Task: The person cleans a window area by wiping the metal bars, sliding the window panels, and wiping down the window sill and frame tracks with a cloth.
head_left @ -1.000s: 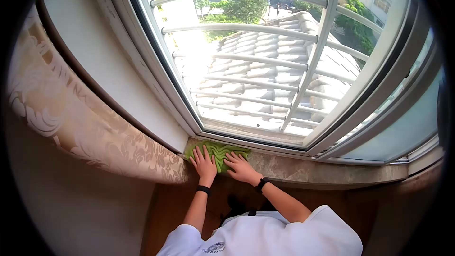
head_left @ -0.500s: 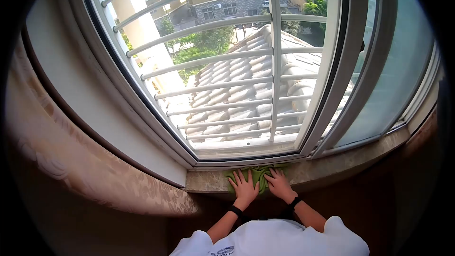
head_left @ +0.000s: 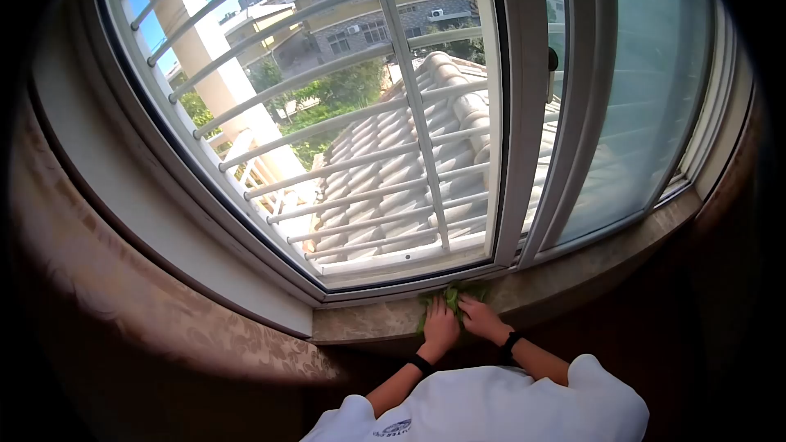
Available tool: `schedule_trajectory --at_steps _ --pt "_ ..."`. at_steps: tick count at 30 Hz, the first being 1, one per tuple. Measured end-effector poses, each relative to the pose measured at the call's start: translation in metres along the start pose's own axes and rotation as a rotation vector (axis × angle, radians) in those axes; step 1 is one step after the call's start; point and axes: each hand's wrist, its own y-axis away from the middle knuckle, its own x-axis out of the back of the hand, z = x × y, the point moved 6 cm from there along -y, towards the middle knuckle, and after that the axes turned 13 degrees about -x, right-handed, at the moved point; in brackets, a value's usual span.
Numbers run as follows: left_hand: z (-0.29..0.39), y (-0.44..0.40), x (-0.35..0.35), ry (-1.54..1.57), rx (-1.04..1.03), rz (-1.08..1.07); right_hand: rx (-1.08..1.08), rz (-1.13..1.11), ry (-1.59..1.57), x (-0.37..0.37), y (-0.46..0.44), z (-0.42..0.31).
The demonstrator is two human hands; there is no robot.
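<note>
A green cloth (head_left: pixel 453 298) lies bunched on the stone windowsill (head_left: pixel 368 322), close to the bottom of the window frame. My left hand (head_left: pixel 441 326) is on its left part, fingers pointing toward the window and drawn together on the fabric. From the other side, my right hand (head_left: pixel 485 320) grips the cloth with bent fingers. Both hands are close together, with folds of cloth gathered between them. Some of the cloth is hidden under my fingers. Each wrist has a black band.
Beyond the sill stands a window with white bars (head_left: pixel 327 160) outside it. A sliding frosted pane (head_left: pixel 647 115) with a dark handle (head_left: pixel 552 61) is at the right. A patterned curtain (head_left: pixel 205 319) hangs at the left. Tiled roofing (head_left: pixel 385 172) shows outside.
My hands have moved closer together, and the cloth, spread wider before, is now gathered between them. My left fingers, spread earlier, are drawn together. The view has tilted and shifted right.
</note>
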Motion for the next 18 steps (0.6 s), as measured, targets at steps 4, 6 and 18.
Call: schedule_trajectory --at_steps 4,6,18 --pt "0.008 -0.024 0.035 0.471 0.195 -0.141 -0.100 -0.001 -0.288 0.021 -0.009 -0.007" --pt "0.019 -0.047 0.091 0.479 0.103 0.006 -0.118 0.057 -0.385 0.060 -0.015 -0.039" --pt "0.011 -0.195 0.420 -0.591 -0.095 0.780 0.775 0.889 0.348 0.300 -0.093 -0.310"
